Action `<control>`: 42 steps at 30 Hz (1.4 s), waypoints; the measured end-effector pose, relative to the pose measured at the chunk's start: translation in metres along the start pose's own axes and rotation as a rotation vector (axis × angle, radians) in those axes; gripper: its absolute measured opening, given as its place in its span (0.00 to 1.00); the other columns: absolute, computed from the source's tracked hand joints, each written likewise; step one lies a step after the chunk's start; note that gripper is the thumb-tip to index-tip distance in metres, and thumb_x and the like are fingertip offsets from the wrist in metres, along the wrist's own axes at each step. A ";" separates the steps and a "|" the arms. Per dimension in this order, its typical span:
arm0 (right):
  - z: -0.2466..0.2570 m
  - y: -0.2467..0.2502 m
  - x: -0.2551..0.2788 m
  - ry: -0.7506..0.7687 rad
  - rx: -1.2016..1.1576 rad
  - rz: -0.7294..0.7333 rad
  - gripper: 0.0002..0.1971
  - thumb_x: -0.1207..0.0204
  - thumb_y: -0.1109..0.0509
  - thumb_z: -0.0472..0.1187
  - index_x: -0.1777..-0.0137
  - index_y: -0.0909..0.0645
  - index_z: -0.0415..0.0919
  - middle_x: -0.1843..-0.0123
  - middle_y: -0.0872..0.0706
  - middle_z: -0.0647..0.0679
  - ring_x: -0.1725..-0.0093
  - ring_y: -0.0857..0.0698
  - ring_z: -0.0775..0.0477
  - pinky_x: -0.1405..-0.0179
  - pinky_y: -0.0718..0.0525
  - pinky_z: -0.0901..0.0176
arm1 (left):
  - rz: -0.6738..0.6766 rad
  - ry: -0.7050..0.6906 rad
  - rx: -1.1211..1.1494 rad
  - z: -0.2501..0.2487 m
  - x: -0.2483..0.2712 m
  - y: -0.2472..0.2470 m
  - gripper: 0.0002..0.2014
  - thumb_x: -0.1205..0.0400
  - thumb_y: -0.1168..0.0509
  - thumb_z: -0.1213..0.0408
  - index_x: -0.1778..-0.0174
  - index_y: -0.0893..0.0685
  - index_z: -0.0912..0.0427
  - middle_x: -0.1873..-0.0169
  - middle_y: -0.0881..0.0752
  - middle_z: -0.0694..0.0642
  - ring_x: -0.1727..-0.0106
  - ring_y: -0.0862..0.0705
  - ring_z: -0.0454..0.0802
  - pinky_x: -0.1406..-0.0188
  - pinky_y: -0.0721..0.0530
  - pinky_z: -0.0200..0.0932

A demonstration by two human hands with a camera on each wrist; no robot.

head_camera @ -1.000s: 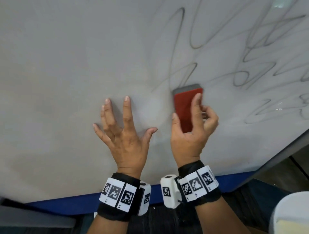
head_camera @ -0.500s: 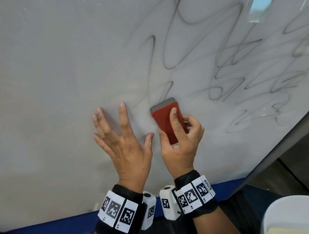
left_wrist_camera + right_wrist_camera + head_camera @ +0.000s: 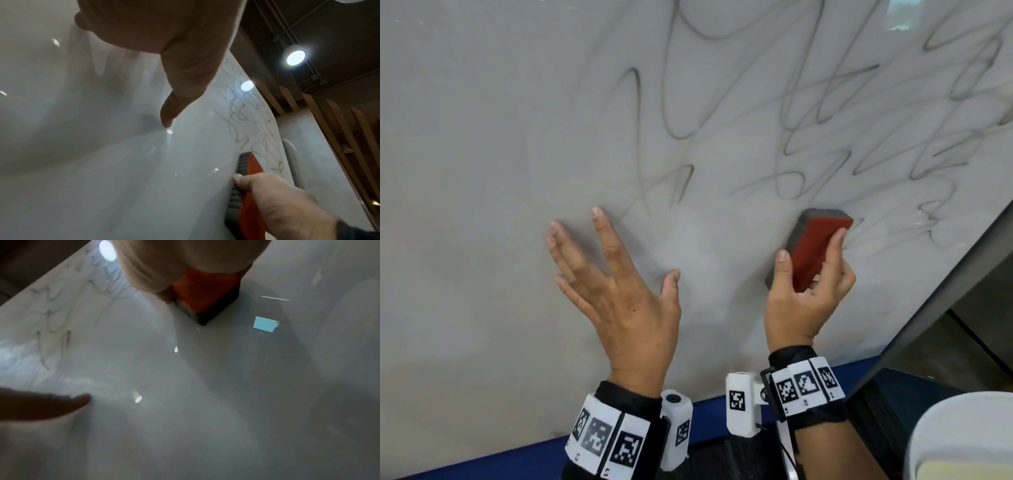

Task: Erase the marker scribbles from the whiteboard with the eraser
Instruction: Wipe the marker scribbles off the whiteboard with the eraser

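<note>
Nearest: wrist bands (image 3: 607, 442) with black-white marker tags on both forearms, blue edge strip (image 3: 709, 409) along the whiteboard's lower border. Left hand (image 3: 619, 294) fingers spread straight, fingertips (image 3: 596, 213) on the whiteboard (image 3: 482, 137), holding nothing. Right hand (image 3: 806, 298) grip pinching the eraser (image 3: 813, 253), thumb on its left side, fingers across its red back, grey felt face pressed flat on the board, low on the right side. Farther up and right: grey marker scribbles (image 3: 825, 113) in loops, eraser's top end touching their lowest lines. Board left of the scribbles looks wiped
</note>
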State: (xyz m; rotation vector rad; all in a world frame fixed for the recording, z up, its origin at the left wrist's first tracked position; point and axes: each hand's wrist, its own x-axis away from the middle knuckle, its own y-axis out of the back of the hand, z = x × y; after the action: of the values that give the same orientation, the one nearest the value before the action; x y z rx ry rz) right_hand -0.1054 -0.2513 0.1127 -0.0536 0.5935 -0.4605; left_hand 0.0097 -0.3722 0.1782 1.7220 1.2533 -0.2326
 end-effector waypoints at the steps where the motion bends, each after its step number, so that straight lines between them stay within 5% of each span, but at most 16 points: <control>1: 0.000 0.002 -0.003 -0.030 -0.006 -0.019 0.41 0.27 0.22 0.38 0.17 0.36 0.56 0.37 0.30 0.45 0.38 0.20 0.32 0.37 0.14 0.46 | -0.002 -0.001 -0.007 -0.001 0.000 -0.001 0.59 0.30 0.18 0.56 0.12 0.52 0.59 0.16 0.57 0.73 0.14 0.59 0.69 0.20 0.49 0.77; 5: 0.015 -0.005 0.000 -0.027 -0.017 -0.004 0.40 0.27 0.22 0.40 0.17 0.35 0.55 0.38 0.30 0.49 0.38 0.20 0.35 0.38 0.13 0.43 | -0.006 -0.014 -0.028 -0.003 0.003 -0.002 0.58 0.30 0.19 0.56 0.12 0.51 0.57 0.16 0.56 0.72 0.14 0.58 0.69 0.21 0.47 0.79; 10: 0.049 -0.031 0.033 0.324 0.076 0.230 0.35 0.28 0.19 0.41 0.22 0.27 0.43 0.39 0.27 0.41 0.44 0.23 0.37 0.44 0.15 0.44 | -0.040 -0.045 -0.065 0.004 0.001 0.000 0.56 0.33 0.17 0.51 0.14 0.44 0.57 0.17 0.51 0.66 0.15 0.50 0.67 0.22 0.43 0.78; 13: 0.043 -0.030 0.021 0.444 0.116 0.220 0.32 0.29 0.18 0.40 0.25 0.23 0.38 0.42 0.25 0.38 0.47 0.21 0.33 0.48 0.16 0.40 | -0.081 -0.053 -0.058 0.016 -0.007 0.009 0.56 0.36 0.17 0.45 0.15 0.40 0.55 0.20 0.48 0.55 0.17 0.46 0.66 0.25 0.41 0.80; 18: 0.038 -0.030 0.009 0.240 0.040 0.046 0.36 0.29 0.19 0.38 0.22 0.28 0.39 0.42 0.30 0.42 0.44 0.23 0.33 0.42 0.16 0.34 | -0.026 -0.011 -0.094 0.032 -0.014 0.019 0.61 0.34 0.23 0.35 0.12 0.53 0.49 0.15 0.55 0.65 0.14 0.56 0.66 0.26 0.47 0.85; 20: 0.052 -0.039 0.024 0.223 0.020 0.072 0.36 0.29 0.19 0.38 0.21 0.29 0.38 0.43 0.29 0.39 0.45 0.23 0.35 0.40 0.17 0.40 | -0.018 -0.029 -0.108 0.034 -0.013 0.019 0.62 0.34 0.23 0.34 0.13 0.56 0.48 0.15 0.55 0.66 0.14 0.57 0.65 0.24 0.48 0.84; 26: 0.075 -0.054 0.064 0.500 0.096 0.327 0.31 0.29 0.20 0.40 0.25 0.23 0.47 0.40 0.26 0.44 0.46 0.23 0.39 0.50 0.17 0.40 | -0.015 -0.093 -0.165 0.053 -0.013 0.022 0.61 0.31 0.26 0.33 0.13 0.62 0.42 0.15 0.56 0.60 0.13 0.56 0.61 0.23 0.51 0.81; 32: 0.077 -0.056 0.052 0.444 0.114 0.182 0.30 0.32 0.18 0.35 0.29 0.21 0.37 0.46 0.24 0.34 0.50 0.21 0.32 0.52 0.17 0.39 | -0.023 -0.070 -0.183 0.073 -0.018 0.030 0.63 0.36 0.29 0.27 0.13 0.62 0.41 0.15 0.55 0.59 0.14 0.56 0.62 0.25 0.51 0.83; 38: 0.092 -0.071 0.090 0.594 0.126 0.354 0.30 0.30 0.21 0.38 0.27 0.21 0.50 0.41 0.25 0.46 0.46 0.24 0.42 0.50 0.18 0.39 | -0.036 -0.115 -0.192 0.087 -0.019 0.033 0.59 0.30 0.29 0.29 0.12 0.59 0.44 0.15 0.53 0.61 0.13 0.56 0.60 0.24 0.50 0.84; 42: 0.083 -0.067 0.066 0.555 0.125 0.220 0.29 0.30 0.19 0.37 0.28 0.20 0.40 0.42 0.26 0.42 0.49 0.22 0.34 0.54 0.17 0.38 | -0.034 -0.141 -0.201 0.090 -0.021 0.035 0.60 0.31 0.32 0.26 0.13 0.62 0.42 0.16 0.54 0.59 0.14 0.58 0.57 0.23 0.52 0.82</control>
State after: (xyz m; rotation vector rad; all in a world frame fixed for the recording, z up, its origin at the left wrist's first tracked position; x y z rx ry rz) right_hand -0.0379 -0.3466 0.1587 0.2649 1.1010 -0.2934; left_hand 0.0609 -0.4557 0.1649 1.4883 1.1625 -0.2358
